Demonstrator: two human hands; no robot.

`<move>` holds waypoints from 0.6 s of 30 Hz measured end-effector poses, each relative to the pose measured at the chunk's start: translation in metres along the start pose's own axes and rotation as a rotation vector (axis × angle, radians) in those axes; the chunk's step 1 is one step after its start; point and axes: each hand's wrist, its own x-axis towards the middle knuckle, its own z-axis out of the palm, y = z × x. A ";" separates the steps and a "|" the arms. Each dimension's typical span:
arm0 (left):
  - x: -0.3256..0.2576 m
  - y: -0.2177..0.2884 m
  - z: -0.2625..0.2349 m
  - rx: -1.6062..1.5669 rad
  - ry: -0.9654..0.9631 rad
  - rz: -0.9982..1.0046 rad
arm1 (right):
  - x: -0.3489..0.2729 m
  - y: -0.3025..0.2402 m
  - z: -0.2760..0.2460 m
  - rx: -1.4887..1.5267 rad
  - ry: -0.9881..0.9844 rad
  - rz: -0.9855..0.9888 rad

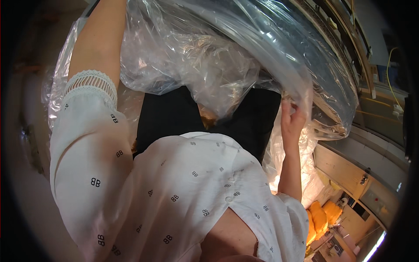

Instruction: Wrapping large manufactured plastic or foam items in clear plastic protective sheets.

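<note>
A large, crumpled sheet of clear plastic film [192,52] spreads across my lap and up over the far side of the view. At its right part, my right hand [293,120] is closed with bent fingers on a fold of the film, beside my right knee. My left arm reaches up past the top edge over the film, so my left hand lies outside the picture. More of the film hangs down on both sides of my legs, and black trousers show beneath it.
At the upper right, long bars and edges [349,39] run beside the film. Farther right are a cabinet-like wooden panel [342,168] and a thin yellow cable [389,72]. Orange bundles [321,218] lie at the lower right, near a bright light strip [375,249].
</note>
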 end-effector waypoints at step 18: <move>0.004 -0.005 -0.005 -0.173 0.108 -0.007 | -0.059 0.035 -0.074 1.934 -0.436 0.060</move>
